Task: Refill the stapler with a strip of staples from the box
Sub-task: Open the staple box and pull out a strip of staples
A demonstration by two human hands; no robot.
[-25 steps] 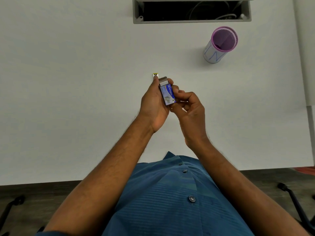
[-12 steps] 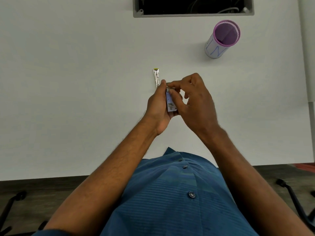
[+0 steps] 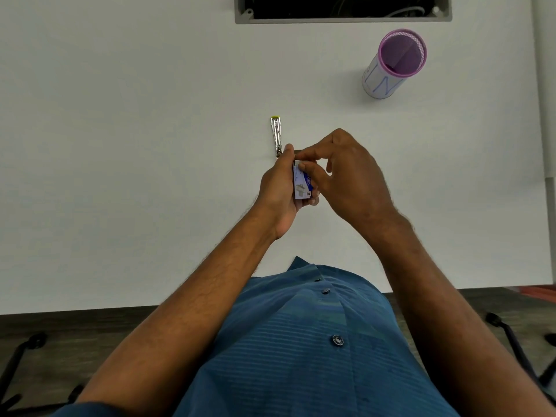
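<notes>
Above the white table (image 3: 135,176), between the two hands, sits the small blue and white box of staples (image 3: 301,185); the left hand (image 3: 278,191) wraps around it from the side and holds it up off the table, with the thumb tip by the box's far end; the right hand (image 3: 346,176) comes over from the other side, and its fingertips (image 3: 302,167) pinch at the top end of the box, where a grey bit peeks out; I cannot tell if a strip of staples is held there. Just past the left thumb lies the shiny stapler (image 3: 276,135) on the table, long and thin, with a yellow tip at its far end. Well off to the right stands a pink-rimmed mesh cup (image 3: 391,67). At the far edge is a dark cable slot (image 3: 343,9). Nearest is the person's blue shirt (image 3: 301,341).
</notes>
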